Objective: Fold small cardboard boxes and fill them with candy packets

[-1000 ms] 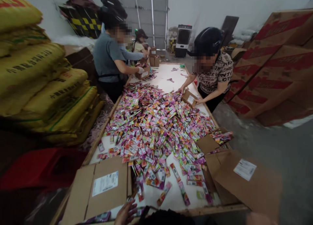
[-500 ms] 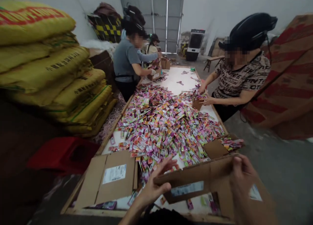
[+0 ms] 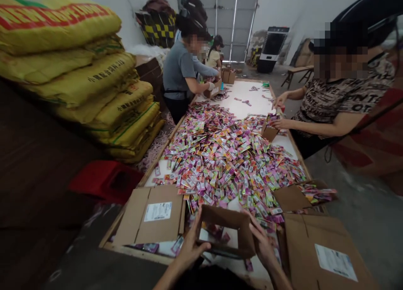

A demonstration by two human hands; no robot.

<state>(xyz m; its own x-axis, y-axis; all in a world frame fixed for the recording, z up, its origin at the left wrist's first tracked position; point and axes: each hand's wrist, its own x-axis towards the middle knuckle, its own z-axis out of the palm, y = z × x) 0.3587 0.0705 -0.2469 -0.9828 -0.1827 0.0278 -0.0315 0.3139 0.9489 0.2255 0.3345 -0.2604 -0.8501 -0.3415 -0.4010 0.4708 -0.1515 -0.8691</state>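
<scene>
Between my two hands is a small cardboard box [image 3: 226,251], opened into a four-sided frame. White table and a few small packets show through its open bottom. My left hand [image 3: 192,241] grips its left wall, with the thumb over the near edge. Along the right wall lies my right hand [image 3: 262,239], its fingers pressed against the outside. Just beyond the box rises a large heap of small, colourful printed packets [image 3: 229,155]. Flattened cardboard boxes [image 3: 132,223] with a white label lie to the left, and more flattened boxes [image 3: 310,256] lie to the right.
An open carton [image 3: 289,196] containing packets sits at the table's right edge. Co-workers stand at the left [image 3: 181,67] and right [image 3: 340,97], handling boxes. Yellow sacks [image 3: 103,78] are stacked on the left beside a red plastic stool [image 3: 100,178].
The cardboard went from a flattened shape to an open frame. My right hand moved left, away from the right-hand flattened boxes, and both hands now hold the frame. The view has turned left.
</scene>
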